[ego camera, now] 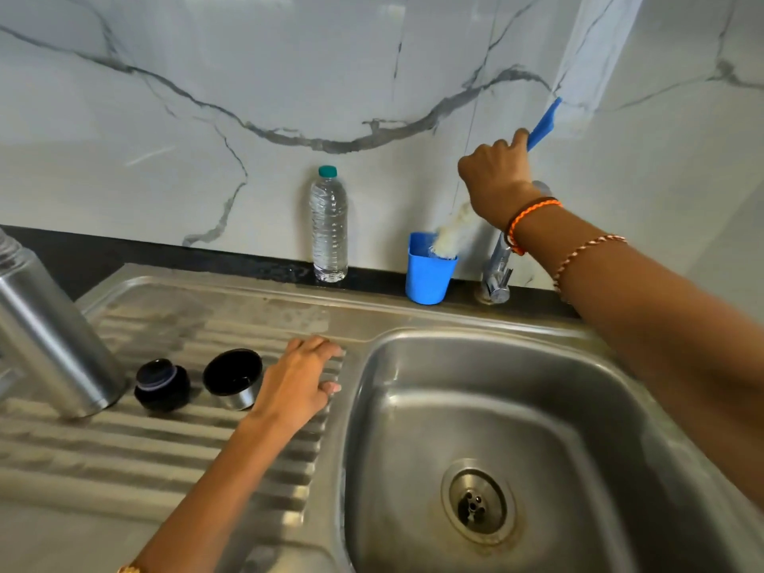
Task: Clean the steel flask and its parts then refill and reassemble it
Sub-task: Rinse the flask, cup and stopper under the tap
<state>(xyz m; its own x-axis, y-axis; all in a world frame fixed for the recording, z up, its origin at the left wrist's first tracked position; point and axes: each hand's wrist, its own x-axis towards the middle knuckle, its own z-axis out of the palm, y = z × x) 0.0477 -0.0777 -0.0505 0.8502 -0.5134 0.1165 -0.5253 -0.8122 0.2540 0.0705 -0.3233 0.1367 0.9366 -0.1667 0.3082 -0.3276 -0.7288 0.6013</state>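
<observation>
The steel flask (49,324) stands uncapped on the ribbed drainboard (124,448) at the far left. Beside it sit its black stopper (162,384) and its cup lid (232,378), mouth up. My left hand (299,382) rests flat on the drainboard just right of the cup lid, fingers straight. My right hand (496,179) grips the blue handle of a bottle brush (543,124); its pale bristles (452,231) are partly inside a blue cup (430,275) at the back of the counter.
A sealed plastic water bottle (328,225) stands against the marble wall left of the blue cup. A chrome tap (498,266) rises behind my right wrist. The steel sink basin (496,407) with its drain (477,506) fills the lower right.
</observation>
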